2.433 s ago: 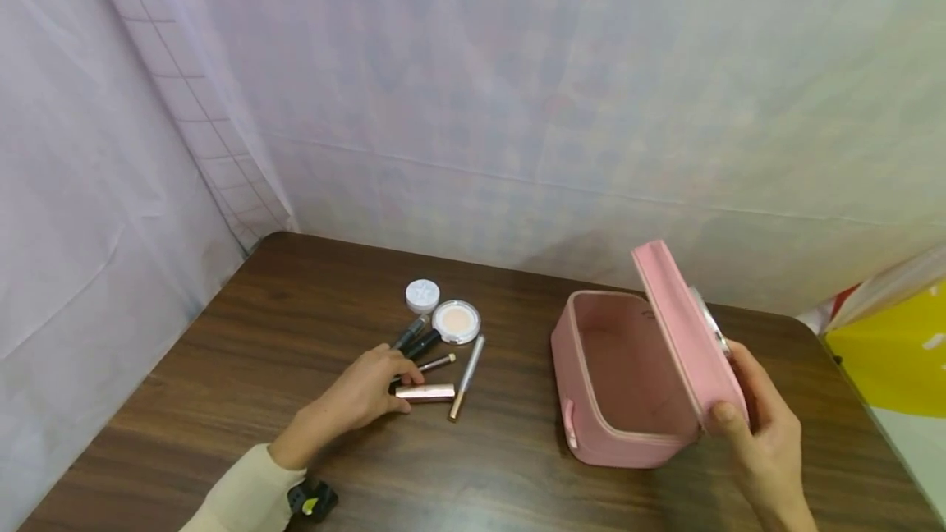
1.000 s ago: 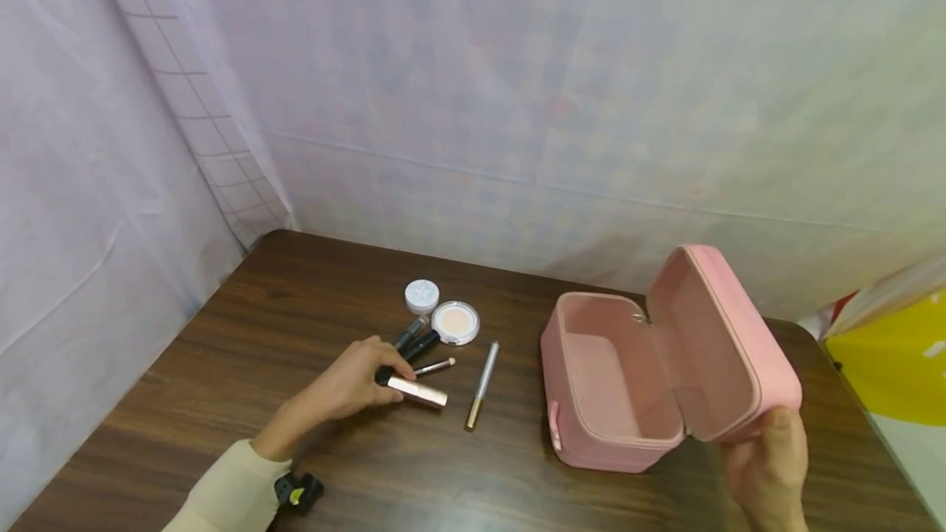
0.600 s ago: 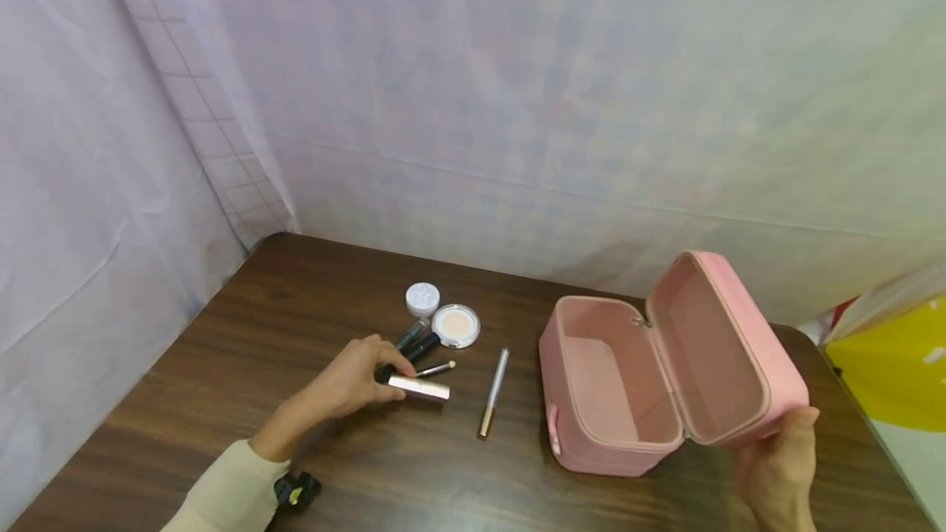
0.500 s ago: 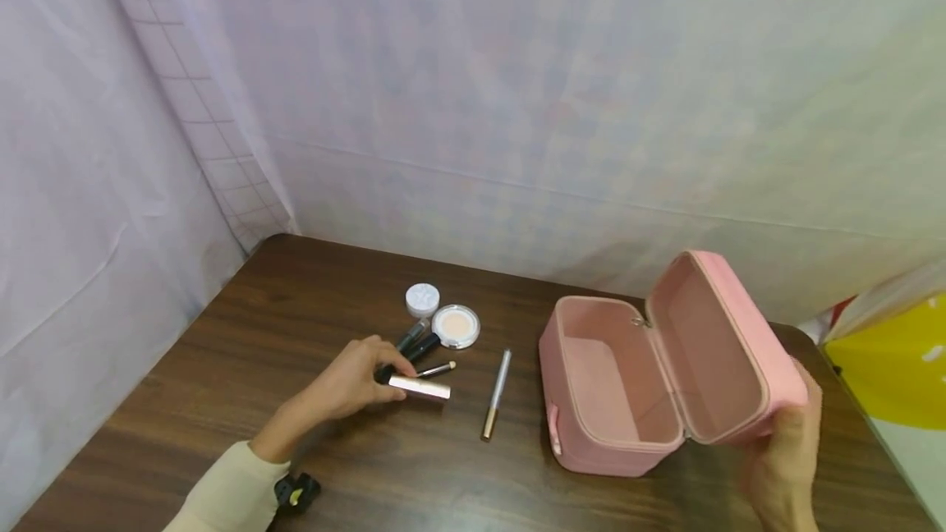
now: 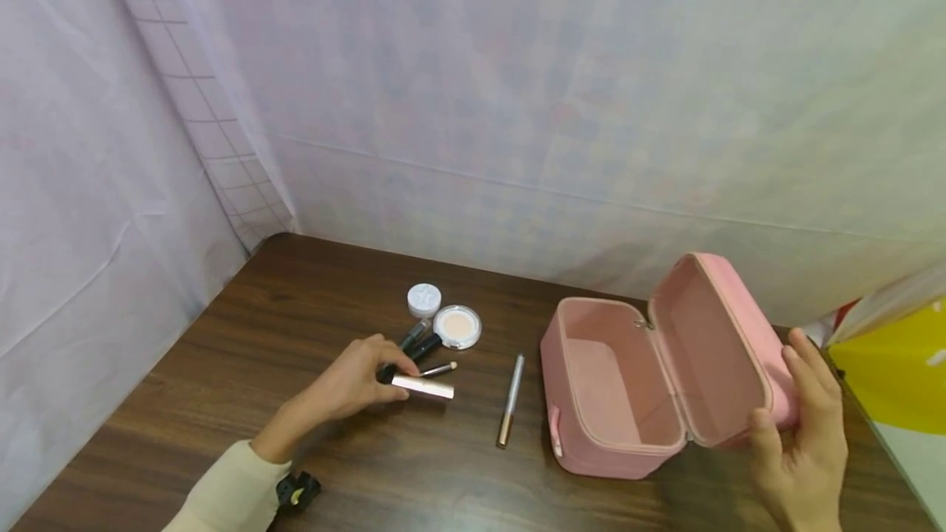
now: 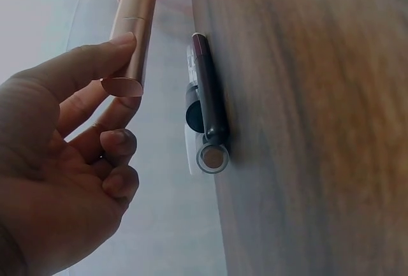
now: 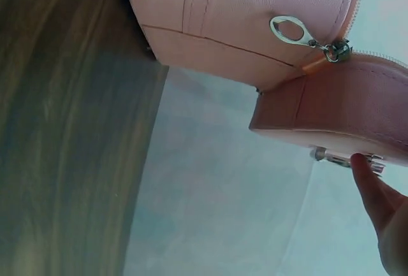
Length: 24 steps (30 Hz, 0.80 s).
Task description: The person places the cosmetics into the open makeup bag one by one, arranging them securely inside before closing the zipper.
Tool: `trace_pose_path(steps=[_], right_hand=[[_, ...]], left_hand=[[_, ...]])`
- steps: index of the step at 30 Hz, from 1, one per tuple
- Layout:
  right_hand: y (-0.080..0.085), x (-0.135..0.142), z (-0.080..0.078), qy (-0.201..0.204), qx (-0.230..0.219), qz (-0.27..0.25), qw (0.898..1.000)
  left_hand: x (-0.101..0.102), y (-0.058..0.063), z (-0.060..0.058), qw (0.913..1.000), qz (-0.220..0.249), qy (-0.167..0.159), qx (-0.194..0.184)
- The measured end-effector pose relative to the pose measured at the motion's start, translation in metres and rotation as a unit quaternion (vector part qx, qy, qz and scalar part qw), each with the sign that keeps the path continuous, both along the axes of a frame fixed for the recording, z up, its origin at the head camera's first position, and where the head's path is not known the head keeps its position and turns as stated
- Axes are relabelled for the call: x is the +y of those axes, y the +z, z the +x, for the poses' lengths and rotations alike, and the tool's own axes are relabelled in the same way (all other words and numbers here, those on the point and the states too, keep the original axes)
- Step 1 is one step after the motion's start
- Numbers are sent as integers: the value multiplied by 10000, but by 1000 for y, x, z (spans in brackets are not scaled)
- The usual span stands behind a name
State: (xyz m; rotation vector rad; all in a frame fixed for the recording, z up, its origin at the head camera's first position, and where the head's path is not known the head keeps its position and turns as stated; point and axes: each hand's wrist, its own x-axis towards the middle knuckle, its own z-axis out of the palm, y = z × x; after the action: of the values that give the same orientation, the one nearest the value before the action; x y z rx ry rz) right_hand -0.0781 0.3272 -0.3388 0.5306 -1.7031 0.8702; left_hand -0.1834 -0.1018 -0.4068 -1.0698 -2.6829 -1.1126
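Observation:
A rose-gold lipstick tube (image 5: 423, 387) is pinched between the thumb and fingers of my left hand (image 5: 358, 380). In the left wrist view, the lipstick (image 6: 135, 34) appears raised above the tabletop. On the right stands a pink cosmetic case (image 5: 591, 401), its lid (image 5: 727, 351) tilted back and the inside bare. My right hand (image 5: 805, 433) is at the lid's outer side, fingers mostly straight and spread. One finger reaches the metal handle (image 7: 344, 160) in the right wrist view. Beside my left hand lie a small brush (image 5: 439, 369) and dark makeup tubes (image 5: 421, 345), partly hidden.
A white round jar (image 5: 424, 300) and a round compact (image 5: 456, 326) sit behind the tubes. A silver-and-gold pen (image 5: 511, 401) lies left of the case. The wooden table (image 5: 244, 335) meets a pale curtain (image 5: 473, 146). A yellow object (image 5: 894, 376) is at far right.
The case lid has swung back to the right, and my right hand has loosened from its grip. My left hand has picked up the lipstick. The pen has shifted right, toward the case.

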Motion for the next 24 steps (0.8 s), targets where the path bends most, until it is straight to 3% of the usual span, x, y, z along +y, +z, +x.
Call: trace_pose_path(steps=[4,7,12,19,24], right_hand=[[1,4,-2,-826,183,503,9951],[1,11,-4,-1223,425,637,9895],[3,16,-4,-1200,501,799,9883],[13,1,-4,-921,505,983,9896],[15,-5,-4,-793,423,943,9915]], left_hand=[[3,0,-1,9999,60,-81,41],[5,1,-2,9997,148,-161,82],[8,3,-4,9990,286,-267,202],[16,10,-5,9986,331,-350,234],[25,17,-7,9971,374,-487,458]])
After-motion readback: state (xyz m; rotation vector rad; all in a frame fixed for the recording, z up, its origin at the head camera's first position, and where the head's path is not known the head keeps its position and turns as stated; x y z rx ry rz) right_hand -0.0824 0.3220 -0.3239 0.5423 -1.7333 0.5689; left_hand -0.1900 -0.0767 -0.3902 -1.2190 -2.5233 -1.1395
